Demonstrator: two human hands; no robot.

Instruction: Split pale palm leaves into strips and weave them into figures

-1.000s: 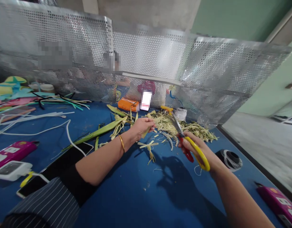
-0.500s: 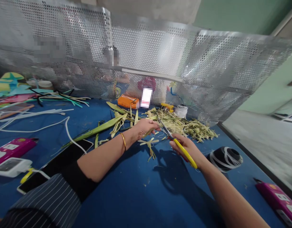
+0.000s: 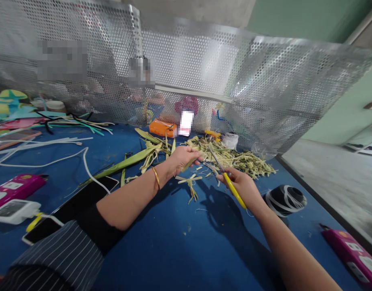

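My left hand (image 3: pixel 182 159) is closed on a pale yellow-green leaf strip (image 3: pixel 190 163) over the blue table (image 3: pixel 179 242). A gold bangle sits on that wrist. My right hand (image 3: pixel 243 186) grips yellow-handled scissors (image 3: pixel 223 173), whose blades point up and left toward the strip. A small knotted leaf piece (image 3: pixel 189 181) lies on the table just below my left hand. A pile of cut leaf scraps (image 3: pixel 234 158) lies behind both hands, and long green leaves (image 3: pixel 128 162) stretch to the left.
A perforated metal screen (image 3: pixel 204 76) walls off the table's far side, with people dimly behind it. An orange box (image 3: pixel 162 128), a black spool of white cord (image 3: pixel 284 199), pink devices (image 3: pixel 352 254), a dark tablet (image 3: pixel 79 200), white cables (image 3: pixel 46 163) and coloured strips (image 3: pixel 83 125) lie around.
My right hand turned the scissors from nearly upright to slanting and brought the blades left to the strip. My left hand stayed closed on the strip, rising slightly.
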